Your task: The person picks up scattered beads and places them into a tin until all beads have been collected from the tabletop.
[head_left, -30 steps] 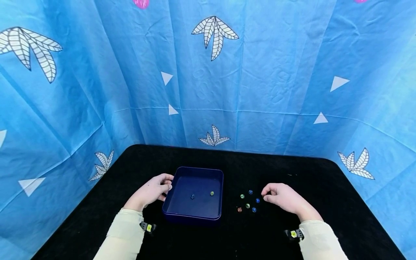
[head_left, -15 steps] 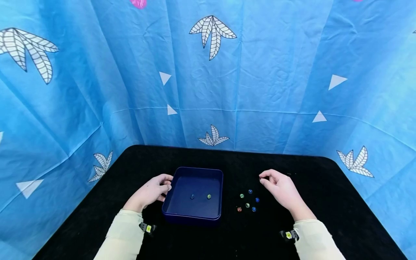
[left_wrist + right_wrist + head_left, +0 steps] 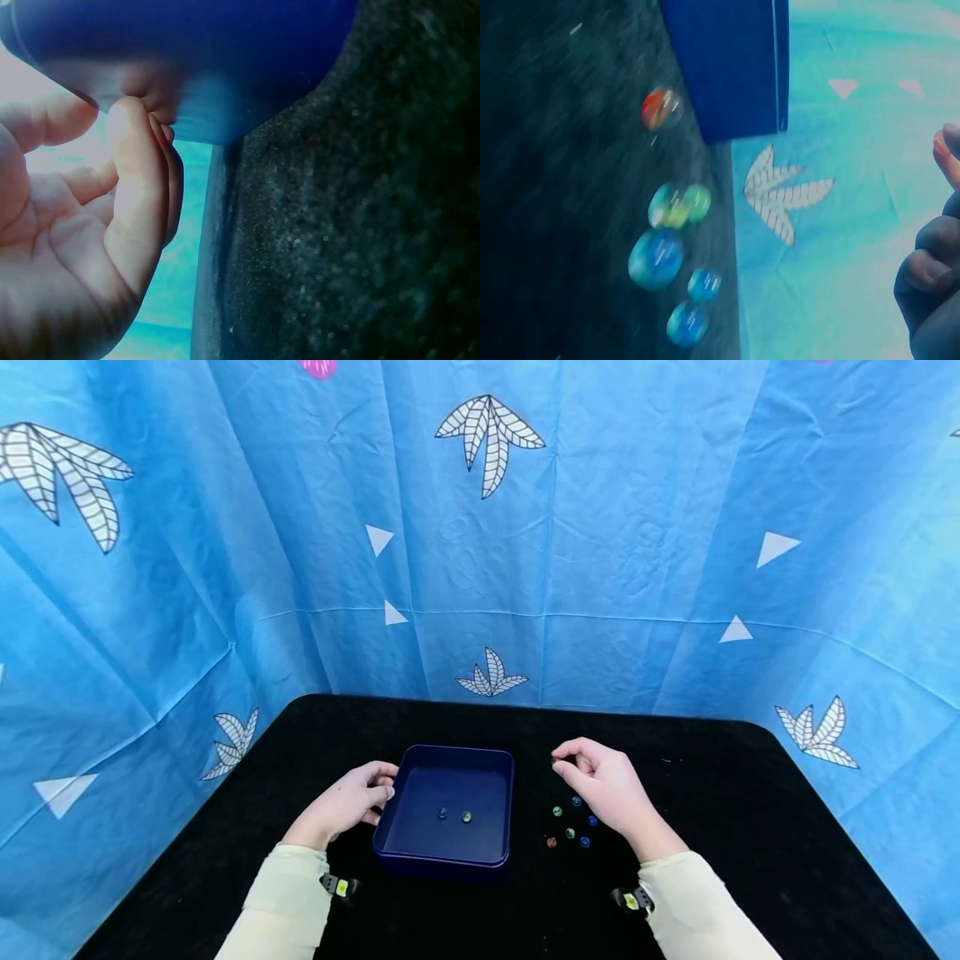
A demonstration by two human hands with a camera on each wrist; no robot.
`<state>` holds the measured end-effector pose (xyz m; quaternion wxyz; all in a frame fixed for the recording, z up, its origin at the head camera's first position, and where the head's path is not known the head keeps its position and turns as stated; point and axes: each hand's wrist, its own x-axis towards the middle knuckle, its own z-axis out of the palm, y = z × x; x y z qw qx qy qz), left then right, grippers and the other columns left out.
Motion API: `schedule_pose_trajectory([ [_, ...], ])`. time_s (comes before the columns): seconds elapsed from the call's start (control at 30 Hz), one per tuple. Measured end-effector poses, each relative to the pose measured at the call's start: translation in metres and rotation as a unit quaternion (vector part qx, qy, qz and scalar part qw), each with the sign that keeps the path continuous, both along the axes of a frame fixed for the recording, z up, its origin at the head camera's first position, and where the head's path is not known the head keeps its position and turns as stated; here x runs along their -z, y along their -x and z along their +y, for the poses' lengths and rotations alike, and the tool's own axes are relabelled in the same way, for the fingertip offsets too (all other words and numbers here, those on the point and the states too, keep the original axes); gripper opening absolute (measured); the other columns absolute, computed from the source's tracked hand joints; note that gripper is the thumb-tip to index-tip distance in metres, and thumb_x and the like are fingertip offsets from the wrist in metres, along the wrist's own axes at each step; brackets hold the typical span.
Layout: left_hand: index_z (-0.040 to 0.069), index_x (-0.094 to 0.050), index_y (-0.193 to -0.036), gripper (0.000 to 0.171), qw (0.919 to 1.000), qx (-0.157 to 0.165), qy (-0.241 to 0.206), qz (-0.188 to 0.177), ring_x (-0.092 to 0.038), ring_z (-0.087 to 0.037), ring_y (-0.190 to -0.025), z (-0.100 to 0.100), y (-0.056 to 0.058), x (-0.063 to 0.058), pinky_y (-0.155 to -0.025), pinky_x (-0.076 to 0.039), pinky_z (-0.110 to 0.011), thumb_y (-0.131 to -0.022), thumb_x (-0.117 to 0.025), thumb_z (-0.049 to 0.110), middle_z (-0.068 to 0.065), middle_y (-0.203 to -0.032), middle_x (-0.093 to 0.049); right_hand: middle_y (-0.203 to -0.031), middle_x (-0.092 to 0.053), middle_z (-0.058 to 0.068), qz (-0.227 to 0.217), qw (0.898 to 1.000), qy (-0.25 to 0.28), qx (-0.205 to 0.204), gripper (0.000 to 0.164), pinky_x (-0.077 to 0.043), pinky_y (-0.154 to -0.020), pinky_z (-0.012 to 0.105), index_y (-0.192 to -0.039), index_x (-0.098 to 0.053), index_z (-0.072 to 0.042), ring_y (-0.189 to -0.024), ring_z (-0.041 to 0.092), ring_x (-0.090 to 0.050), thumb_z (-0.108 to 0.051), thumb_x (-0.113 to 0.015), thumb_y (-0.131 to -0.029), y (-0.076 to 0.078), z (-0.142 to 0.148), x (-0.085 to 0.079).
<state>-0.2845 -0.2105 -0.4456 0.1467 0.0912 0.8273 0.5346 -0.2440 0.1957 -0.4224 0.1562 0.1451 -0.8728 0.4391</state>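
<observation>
Beside the navy box (image 3: 442, 863), six glassy blue, green and red marbles (image 3: 585, 842) are lying on the black table (image 3: 720, 793), their orange swirl (image 3: 658, 109) showing clearly only at the right wrist; only the head view is revealing the boxed pair (image 3: 467, 817). My left hand (image 3: 348, 802) is resting loosely against the box; my right hand (image 3: 603, 781) is pinching a small, mostly hidden object (image 3: 555, 761).
</observation>
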Motion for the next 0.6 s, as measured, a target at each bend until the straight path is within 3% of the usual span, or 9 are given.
schedule_pose_trajectory([
  [0.33,-0.002,-0.050,-0.139,0.037,1.0000,0.000,0.000,0.002,-0.061,-0.030,-0.092,0.000,0.001,0.002,-0.071,-0.057,-0.041,-0.103,-0.052,0.008,-0.019,-0.120,-0.055,-0.055,-0.039,-0.009,0.015,0.997,-0.047,-0.060,0.006,-0.042,-0.050,0.030,-0.102,-0.071,-0.033,-0.044,0.009,-0.037,-0.031,-0.071,-0.096,0.019,-0.053,-0.015],
  [0.6,-0.002,-0.050,-0.139,0.036,1.0000,-0.002,-0.001,0.000,-0.061,-0.030,-0.091,-0.002,0.001,0.002,-0.071,-0.057,-0.041,-0.103,-0.051,0.008,-0.020,-0.120,-0.055,-0.055,-0.039,-0.009,0.007,0.991,-0.081,-0.105,0.013,-0.043,-0.053,0.029,-0.106,-0.072,-0.024,-0.047,0.010,-0.039,-0.032,-0.071,-0.096,0.024,-0.087,-0.023],
])
